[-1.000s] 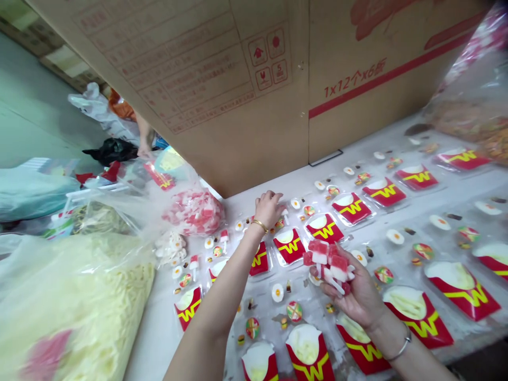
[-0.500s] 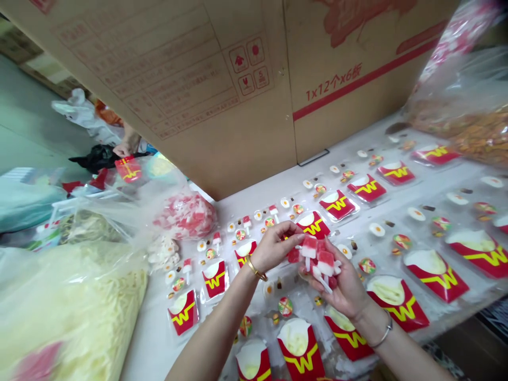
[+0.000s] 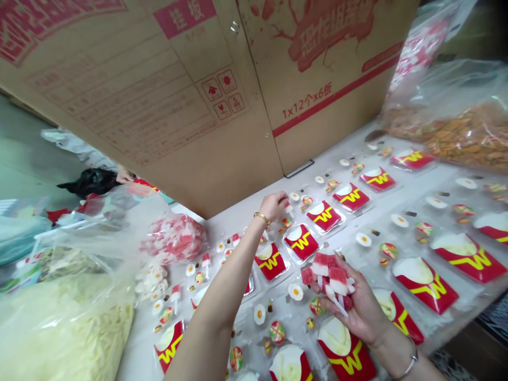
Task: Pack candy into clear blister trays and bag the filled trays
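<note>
My right hand (image 3: 363,304) is cupped around a small pile of red-and-white toy popsicles (image 3: 331,278) with white sticks. Reaching further out, my left hand (image 3: 273,207) has its fingertips pinched on one small toy popsicle (image 3: 288,207), which is partly covered by the fingers. It is over the back row of clear packets, each with a red toy fries box (image 3: 301,242) marked in yellow. Beside the boxes lie little fried eggs (image 3: 296,292), round toy pizzas (image 3: 277,332) and tiny burgers. Several packets at the left have a popsicle (image 3: 175,292) too.
A large cardboard carton (image 3: 222,153) stands behind the rows. To the left are a bag of popsicles (image 3: 174,238) and a bag of pale yellow pieces (image 3: 67,328). A bag of brown pieces (image 3: 464,132) rests at the right. Another person's hand (image 3: 124,174) shows beyond the carton.
My left hand has left the pile in my right hand and moved forward to the back row with a popsicle. The view has shifted. The other person's hand is now mostly behind the carton.
</note>
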Available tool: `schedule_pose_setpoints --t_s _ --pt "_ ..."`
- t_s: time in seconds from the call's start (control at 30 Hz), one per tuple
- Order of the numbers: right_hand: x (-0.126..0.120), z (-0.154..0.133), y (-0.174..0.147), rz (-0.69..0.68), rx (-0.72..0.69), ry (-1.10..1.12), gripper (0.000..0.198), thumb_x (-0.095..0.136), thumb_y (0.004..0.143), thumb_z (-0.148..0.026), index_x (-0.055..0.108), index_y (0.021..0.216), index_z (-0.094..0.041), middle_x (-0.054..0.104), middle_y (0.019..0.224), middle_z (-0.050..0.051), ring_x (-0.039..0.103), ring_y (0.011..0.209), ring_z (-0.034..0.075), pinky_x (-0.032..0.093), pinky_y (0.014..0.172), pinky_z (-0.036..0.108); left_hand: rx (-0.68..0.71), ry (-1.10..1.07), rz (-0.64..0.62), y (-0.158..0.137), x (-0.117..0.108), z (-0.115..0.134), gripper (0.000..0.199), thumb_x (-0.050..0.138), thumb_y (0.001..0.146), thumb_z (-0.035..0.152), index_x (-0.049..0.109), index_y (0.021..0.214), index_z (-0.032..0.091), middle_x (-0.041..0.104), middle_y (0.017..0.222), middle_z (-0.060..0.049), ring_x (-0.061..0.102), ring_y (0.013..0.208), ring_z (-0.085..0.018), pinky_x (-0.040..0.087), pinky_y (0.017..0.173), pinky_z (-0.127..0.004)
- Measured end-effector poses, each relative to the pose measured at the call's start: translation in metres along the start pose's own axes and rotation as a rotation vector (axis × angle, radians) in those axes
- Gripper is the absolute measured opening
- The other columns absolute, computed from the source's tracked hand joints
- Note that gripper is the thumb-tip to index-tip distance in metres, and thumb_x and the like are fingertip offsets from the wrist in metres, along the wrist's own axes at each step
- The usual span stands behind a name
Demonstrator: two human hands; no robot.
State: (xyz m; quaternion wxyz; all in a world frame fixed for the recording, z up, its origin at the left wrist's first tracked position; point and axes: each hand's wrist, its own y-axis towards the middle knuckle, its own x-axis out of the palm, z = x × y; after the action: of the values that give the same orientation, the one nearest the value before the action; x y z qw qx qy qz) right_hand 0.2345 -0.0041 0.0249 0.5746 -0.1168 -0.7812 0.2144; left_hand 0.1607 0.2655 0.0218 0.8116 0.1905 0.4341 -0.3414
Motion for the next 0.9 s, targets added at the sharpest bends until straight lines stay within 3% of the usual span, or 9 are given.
schedule_pose_setpoints --t_s 0.2,0.3,0.37,0.47,0.53,0.63,0.77,0.9 --pt "-0.005 -0.012 0.0 0.021 -0.019 0.003 0.028 0.051 0.089 -0.04 0.062 0.093 -0.014 0.068 0.08 0.009 0.062 0.065 0.017 0.037 0.038 0.02 -0.092 0.235 0.068 -0.001 0.015 -0.001 0.024 0.056 0.082 0.029 0.062 0.104 0.021 0.06 0.103 -0.007 0.056 0.096 -0.021 0.038 0.089 -0.038" --pt "-0.003 -0.017 0.003 0.036 -0.013 0.03 0.027 0.051 0.089 -0.039 0.062 0.091 -0.014 0.068 0.078 0.008 0.061 0.06 0.016 0.037 0.037 0.021 -0.15 0.131 0.105 -0.016 0.006 0.014 0.026 0.057 0.083 0.032 0.061 0.106 0.019 0.058 0.106 -0.008 0.056 0.095 -0.02 0.04 0.087 -0.036" --pt "0.0 -0.021 0.005 0.044 -0.026 0.053 0.028 0.051 0.09 -0.04 0.062 0.09 -0.014 0.068 0.077 0.007 0.062 0.062 0.017 0.037 0.038 0.021 -0.099 -0.081 -0.019 -0.034 -0.003 0.033 0.029 0.054 0.085 0.038 0.06 0.105 0.019 0.06 0.101 -0.007 0.058 0.088 -0.017 0.044 0.08 -0.031" --pt "0.003 -0.028 0.007 0.038 -0.066 0.078 0.031 0.049 0.09 -0.041 0.062 0.09 -0.013 0.068 0.079 0.008 0.063 0.066 0.017 0.037 0.038 0.02 0.019 -0.37 -0.368 -0.069 -0.012 0.065 0.034 0.058 0.082 0.046 0.06 0.104 0.019 0.064 0.088 -0.003 0.057 0.077 -0.013 0.045 0.069 -0.025" --pt "0.004 -0.031 0.009 0.022 -0.091 0.08 0.033 0.049 0.09 -0.042 0.063 0.092 -0.012 0.068 0.079 0.009 0.063 0.067 0.018 0.037 0.038 0.02 0.025 -0.428 -0.44 -0.091 -0.011 0.083 0.029 0.06 0.081 0.043 0.06 0.096 0.018 0.064 0.083 -0.001 0.057 0.073 -0.012 0.043 0.065 -0.024" --pt "0.0 -0.032 0.01 0.008 -0.111 0.082 0.03 0.051 0.089 -0.04 0.063 0.092 -0.013 0.068 0.079 0.008 0.064 0.067 0.017 0.038 0.039 0.02 -0.019 -0.309 -0.31 -0.107 -0.005 0.098 0.017 0.055 0.085 0.035 0.059 0.083 0.018 0.064 0.08 -0.001 0.055 0.072 -0.012 0.042 0.064 -0.024" --pt "-0.008 -0.033 0.011 0.046 -0.118 0.134 0.024 0.057 0.086 -0.039 0.062 0.089 -0.016 0.068 0.076 0.006 0.064 0.064 0.017 0.038 0.039 0.02 -0.047 -0.142 -0.14 -0.093 -0.008 0.104 0.015 0.047 0.087 0.031 0.057 0.085 0.02 0.062 0.08 -0.002 0.055 0.07 -0.014 0.041 0.064 -0.026" --pt "-0.012 -0.044 0.011 0.018 -0.14 0.231 0.024 0.054 0.087 -0.038 0.061 0.097 -0.018 0.068 0.079 0.006 0.063 0.066 0.016 0.038 0.04 0.018 -0.056 -0.243 -0.322 -0.072 -0.006 0.109 0.037 0.064 0.076 0.044 0.056 0.104 0.022 0.064 0.09 -0.004 0.058 0.07 -0.014 0.044 0.061 -0.025"
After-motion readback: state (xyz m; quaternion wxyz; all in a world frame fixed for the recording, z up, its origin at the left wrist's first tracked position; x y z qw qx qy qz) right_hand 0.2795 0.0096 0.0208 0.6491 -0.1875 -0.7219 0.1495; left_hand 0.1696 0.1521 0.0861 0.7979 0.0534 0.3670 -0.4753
